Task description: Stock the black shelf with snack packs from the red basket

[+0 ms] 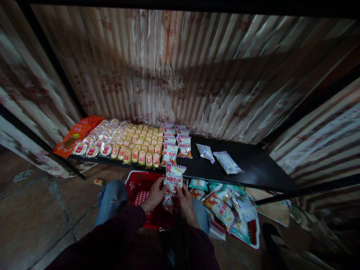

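Note:
Between my two hands is a white snack bag (173, 177) with red lettering and striped ends, raised in front of the shelf edge. My left hand (155, 193) grips its lower left side, and my right hand (185, 198) its lower right. Below it, a similar bag (168, 203) shows over the red basket (132, 183) between my knees. Just beyond stand two columns of matching snack bags (170, 153) on the black shelf (253, 161). Two more bags lie flat to their right, a smaller one (206, 152) and a longer one (227, 162).
Left on the shelf are rows of small yellow wrapped cakes (141, 157), round white wrapped cakes (92, 150) and orange packets (74, 139). A second basket (256, 234) full of snack bags stands under the shelf at right. A small packet (99, 182) lies on the floor.

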`<action>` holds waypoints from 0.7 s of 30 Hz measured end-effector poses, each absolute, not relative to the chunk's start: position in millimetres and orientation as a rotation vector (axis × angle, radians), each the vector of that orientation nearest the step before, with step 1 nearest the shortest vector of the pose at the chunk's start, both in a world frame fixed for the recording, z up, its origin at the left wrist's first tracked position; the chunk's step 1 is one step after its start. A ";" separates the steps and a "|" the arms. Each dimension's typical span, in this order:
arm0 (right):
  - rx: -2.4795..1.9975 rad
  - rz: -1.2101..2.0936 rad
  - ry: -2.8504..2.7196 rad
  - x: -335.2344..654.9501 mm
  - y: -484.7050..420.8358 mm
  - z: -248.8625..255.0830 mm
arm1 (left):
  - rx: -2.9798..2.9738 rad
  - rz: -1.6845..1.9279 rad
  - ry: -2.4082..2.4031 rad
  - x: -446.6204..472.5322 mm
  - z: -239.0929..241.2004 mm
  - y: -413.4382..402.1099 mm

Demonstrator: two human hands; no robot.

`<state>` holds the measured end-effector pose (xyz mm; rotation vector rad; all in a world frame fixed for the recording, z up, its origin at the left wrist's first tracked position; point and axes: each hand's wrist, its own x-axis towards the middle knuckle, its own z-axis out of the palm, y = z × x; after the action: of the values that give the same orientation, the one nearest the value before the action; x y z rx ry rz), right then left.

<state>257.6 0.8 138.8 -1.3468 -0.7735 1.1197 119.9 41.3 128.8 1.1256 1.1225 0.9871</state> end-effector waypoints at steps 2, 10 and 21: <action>-1.360 1.102 -0.778 263.1 3.6 140.1 | 1.143 0.995 1.131 127.1 132.3 45.0; -1.420 1.082 -0.799 283.1 14.2 148.3 | 1.221 1.009 1.176 151.2 129.9 53.9; -1.522 0.955 -0.832 305.2 28.3 146.2 | 1.351 1.025 1.254 175.0 133.4 63.4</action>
<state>305.2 28.3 146.2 -1.5223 -0.8321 0.9554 175.0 63.4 133.4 1.3505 1.2538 1.0250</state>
